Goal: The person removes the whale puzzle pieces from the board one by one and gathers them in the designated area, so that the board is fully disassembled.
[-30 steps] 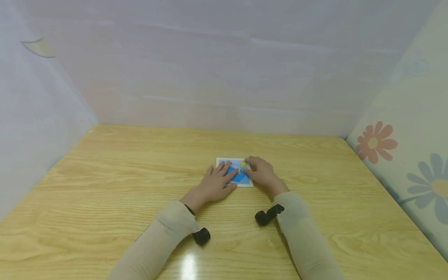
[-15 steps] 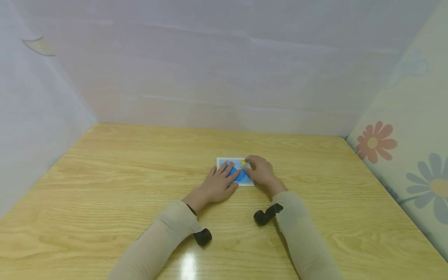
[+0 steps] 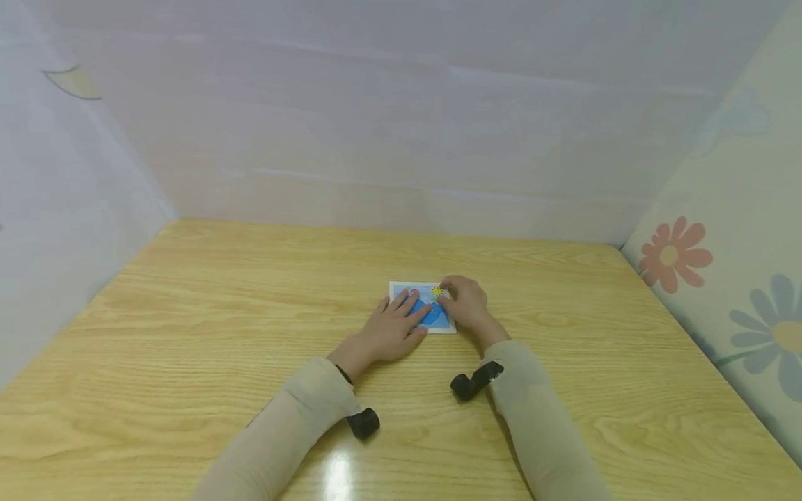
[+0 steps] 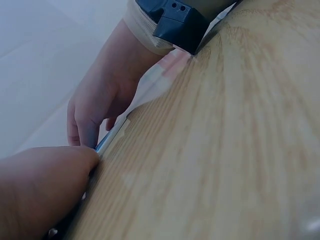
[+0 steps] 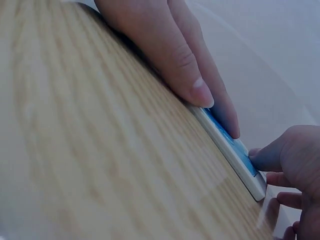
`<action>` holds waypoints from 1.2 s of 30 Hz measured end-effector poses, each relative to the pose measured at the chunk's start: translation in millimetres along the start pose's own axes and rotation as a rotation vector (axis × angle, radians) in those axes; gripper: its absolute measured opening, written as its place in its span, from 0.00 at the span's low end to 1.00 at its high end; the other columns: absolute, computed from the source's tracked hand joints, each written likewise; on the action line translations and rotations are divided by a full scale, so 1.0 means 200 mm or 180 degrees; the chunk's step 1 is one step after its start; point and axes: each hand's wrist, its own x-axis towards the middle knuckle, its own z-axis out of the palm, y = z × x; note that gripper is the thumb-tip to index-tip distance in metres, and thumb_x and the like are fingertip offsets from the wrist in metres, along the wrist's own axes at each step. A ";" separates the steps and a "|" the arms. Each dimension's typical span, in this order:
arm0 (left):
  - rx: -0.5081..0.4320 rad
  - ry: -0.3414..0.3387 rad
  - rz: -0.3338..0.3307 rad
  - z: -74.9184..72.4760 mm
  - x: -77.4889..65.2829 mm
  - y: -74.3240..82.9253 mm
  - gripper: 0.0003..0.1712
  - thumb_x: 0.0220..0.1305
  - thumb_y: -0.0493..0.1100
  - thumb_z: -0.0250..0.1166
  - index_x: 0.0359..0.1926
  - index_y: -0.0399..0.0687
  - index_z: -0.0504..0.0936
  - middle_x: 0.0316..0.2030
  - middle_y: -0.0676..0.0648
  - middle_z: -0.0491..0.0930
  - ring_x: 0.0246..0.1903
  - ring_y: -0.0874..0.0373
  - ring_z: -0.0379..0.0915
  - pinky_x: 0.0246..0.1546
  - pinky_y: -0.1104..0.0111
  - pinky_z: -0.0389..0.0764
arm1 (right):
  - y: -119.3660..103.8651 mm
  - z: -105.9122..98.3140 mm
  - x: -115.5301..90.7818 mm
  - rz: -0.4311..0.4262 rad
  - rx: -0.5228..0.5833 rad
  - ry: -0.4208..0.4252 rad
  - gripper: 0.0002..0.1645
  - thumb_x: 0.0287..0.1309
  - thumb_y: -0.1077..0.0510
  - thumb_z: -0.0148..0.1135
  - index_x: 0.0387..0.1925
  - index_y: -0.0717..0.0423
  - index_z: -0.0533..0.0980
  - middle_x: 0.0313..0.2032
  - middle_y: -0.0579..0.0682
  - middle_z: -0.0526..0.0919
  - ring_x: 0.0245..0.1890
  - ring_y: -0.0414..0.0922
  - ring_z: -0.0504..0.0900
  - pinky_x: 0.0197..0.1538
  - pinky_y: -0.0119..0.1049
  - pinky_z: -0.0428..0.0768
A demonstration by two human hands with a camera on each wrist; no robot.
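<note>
A small flat picture board (image 3: 443,322) with a white border lies on the table, its blue picture showing a yellow sun near the far right corner. Spread fingers of my left hand (image 3: 388,334) rest across its left half and cover part of the picture. At the right edge, my right hand (image 3: 468,306) holds the board with bent fingers. In the right wrist view, the right thumb (image 5: 270,157) touches the top face while other fingers meet the side. The board's thick white edge (image 5: 235,156) appears there. In the left wrist view the board is mostly hidden behind the hands.
The wood-grain table (image 3: 250,278) extends all around the board. Pale cloth (image 3: 401,139) hangs behind it, and a flower-printed sheet (image 3: 720,334) stands at the right. Black wrist cameras (image 3: 363,423) sit on both sleeves.
The board and left hand have shifted very slightly right in the head view. My right wrist has drawn slightly inward, its fingers staying at the board's right edge.
</note>
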 end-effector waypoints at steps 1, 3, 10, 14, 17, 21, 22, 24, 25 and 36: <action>-0.0009 -0.0006 0.0001 0.00 0.00 0.00 0.29 0.66 0.56 0.34 0.65 0.54 0.51 0.64 0.43 0.42 0.63 0.49 0.32 0.57 0.52 0.40 | 0.00 0.00 0.00 0.0020 0.0018 0.0015 0.16 0.52 0.56 0.57 0.43 0.57 0.73 0.52 0.55 0.69 0.55 0.55 0.60 0.54 0.54 0.51; -0.0017 -0.0015 0.0002 0.00 0.01 0.00 0.29 0.66 0.57 0.34 0.65 0.54 0.51 0.64 0.43 0.42 0.63 0.49 0.32 0.57 0.52 0.40 | 0.01 0.00 0.01 0.0043 0.0044 0.0034 0.15 0.52 0.56 0.57 0.42 0.57 0.73 0.52 0.55 0.69 0.56 0.55 0.59 0.54 0.54 0.50; -0.0008 -0.0031 0.0017 0.01 0.01 0.00 0.29 0.66 0.57 0.35 0.65 0.53 0.51 0.65 0.43 0.42 0.63 0.49 0.31 0.56 0.51 0.39 | 0.02 0.01 0.01 0.0079 0.0098 0.0074 0.15 0.51 0.55 0.58 0.41 0.57 0.73 0.53 0.55 0.69 0.56 0.54 0.59 0.55 0.53 0.50; -0.0158 -0.0006 0.0047 0.00 0.00 0.00 0.30 0.66 0.57 0.33 0.65 0.53 0.51 0.65 0.43 0.41 0.63 0.50 0.30 0.57 0.51 0.38 | 0.02 0.01 0.01 0.0076 0.0248 0.0110 0.15 0.51 0.57 0.58 0.41 0.58 0.73 0.51 0.55 0.70 0.55 0.54 0.60 0.55 0.52 0.51; -0.0238 0.0022 0.0074 0.00 0.00 0.00 0.30 0.65 0.58 0.32 0.65 0.52 0.51 0.64 0.42 0.41 0.63 0.50 0.29 0.56 0.51 0.38 | 0.03 0.01 0.01 0.0066 0.0447 0.0150 0.14 0.50 0.59 0.58 0.41 0.59 0.73 0.48 0.56 0.71 0.52 0.53 0.62 0.55 0.49 0.55; -0.0191 0.0034 0.0069 0.00 0.00 0.00 0.30 0.65 0.57 0.34 0.65 0.52 0.52 0.64 0.42 0.42 0.63 0.49 0.30 0.56 0.51 0.38 | 0.03 0.01 0.01 0.0039 0.0627 0.0212 0.13 0.50 0.61 0.58 0.40 0.60 0.73 0.43 0.55 0.73 0.46 0.52 0.67 0.50 0.46 0.63; -0.0182 0.0017 0.0052 0.00 0.00 0.00 0.30 0.65 0.57 0.34 0.65 0.52 0.51 0.64 0.43 0.42 0.63 0.49 0.30 0.56 0.51 0.38 | 0.03 0.01 0.01 0.0036 0.0645 0.0222 0.13 0.50 0.61 0.57 0.40 0.60 0.74 0.42 0.55 0.74 0.44 0.51 0.68 0.48 0.45 0.65; -0.0116 0.0002 0.0029 0.00 0.00 0.00 0.30 0.65 0.57 0.35 0.65 0.53 0.51 0.64 0.43 0.42 0.63 0.49 0.31 0.56 0.51 0.39 | 0.02 0.01 0.01 0.0043 0.0691 0.0233 0.13 0.50 0.62 0.57 0.40 0.60 0.74 0.41 0.55 0.74 0.42 0.50 0.69 0.45 0.44 0.67; -0.0084 -0.0007 0.0019 0.00 0.01 0.00 0.29 0.65 0.57 0.35 0.65 0.53 0.51 0.64 0.43 0.42 0.63 0.49 0.31 0.56 0.51 0.39 | 0.02 0.01 0.01 0.0049 0.0713 0.0227 0.14 0.50 0.62 0.57 0.41 0.61 0.73 0.41 0.55 0.74 0.41 0.50 0.69 0.44 0.44 0.67; -0.0051 -0.0055 0.0009 -0.01 0.01 0.01 0.29 0.66 0.57 0.35 0.65 0.53 0.51 0.64 0.43 0.42 0.63 0.49 0.32 0.56 0.51 0.41 | 0.04 -0.01 0.01 -0.0029 0.0694 -0.0056 0.20 0.50 0.64 0.56 0.48 0.61 0.71 0.45 0.57 0.72 0.46 0.52 0.68 0.49 0.46 0.65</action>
